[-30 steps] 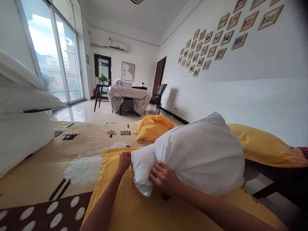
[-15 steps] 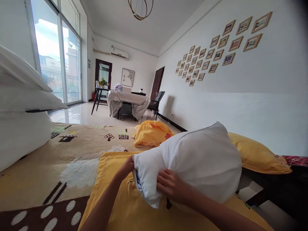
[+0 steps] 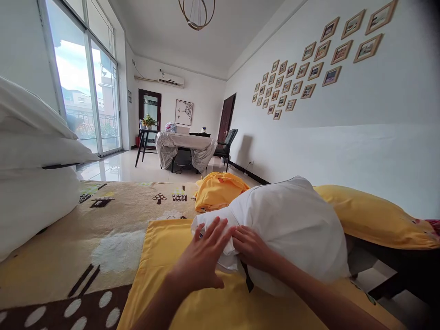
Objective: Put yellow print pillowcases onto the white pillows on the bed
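Clutched in the right hand [image 3: 253, 248], one white pillow [image 3: 292, 215] lies across one yellow cloth [image 3: 165, 243]; the left hand [image 3: 201, 259] is spread wide before the pillow's end, contact unclear. Around is one white-walled room [image 3: 360, 101]; beneath, one patterned blanket [image 3: 120, 208]. Three white pillows [image 3: 37, 197] stack at left, one yellow pillow [image 3: 371, 211] sits right, one yellow bundle [image 3: 220, 191] beyond.

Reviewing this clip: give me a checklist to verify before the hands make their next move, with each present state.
1. Right hand on the white pillow: ok, fingers curled at its narrower end.
2. Left hand gripping: not ok, open with fingers spread.
3. Yellow cloth beneath the pillow: ok.
4. Dark strip tucked away: not ok, it sticks out below the pillow.
5. Yellow bundle apart from the pillow: cannot tell, they overlap in view.
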Demonstrator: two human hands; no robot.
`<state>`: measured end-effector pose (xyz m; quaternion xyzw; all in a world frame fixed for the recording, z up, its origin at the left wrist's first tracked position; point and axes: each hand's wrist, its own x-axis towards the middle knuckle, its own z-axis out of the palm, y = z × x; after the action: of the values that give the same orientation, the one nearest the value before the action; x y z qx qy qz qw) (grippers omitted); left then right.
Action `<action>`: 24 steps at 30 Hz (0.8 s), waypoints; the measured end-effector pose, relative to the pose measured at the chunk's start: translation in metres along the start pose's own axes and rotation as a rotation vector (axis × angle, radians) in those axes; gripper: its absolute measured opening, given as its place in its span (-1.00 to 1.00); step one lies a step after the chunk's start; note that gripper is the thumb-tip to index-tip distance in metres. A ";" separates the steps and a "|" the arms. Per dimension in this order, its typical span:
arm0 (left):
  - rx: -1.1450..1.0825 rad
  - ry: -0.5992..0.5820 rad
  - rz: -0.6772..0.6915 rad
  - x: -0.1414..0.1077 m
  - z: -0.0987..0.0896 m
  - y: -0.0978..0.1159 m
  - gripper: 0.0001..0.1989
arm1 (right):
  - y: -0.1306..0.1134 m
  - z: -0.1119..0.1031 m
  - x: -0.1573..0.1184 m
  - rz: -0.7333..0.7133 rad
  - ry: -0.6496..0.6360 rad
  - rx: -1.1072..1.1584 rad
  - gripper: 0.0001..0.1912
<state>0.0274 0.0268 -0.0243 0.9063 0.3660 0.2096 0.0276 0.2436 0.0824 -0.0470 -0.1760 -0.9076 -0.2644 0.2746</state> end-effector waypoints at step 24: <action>0.301 -0.197 -0.010 0.026 0.026 -0.009 -0.80 | 0.098 -0.046 0.055 0.347 -0.678 0.045 -0.23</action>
<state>0.0491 0.0539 -0.0406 0.9146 0.3930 0.0626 -0.0716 0.2640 0.1437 0.0559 -0.3984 -0.9092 -0.1209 0.0031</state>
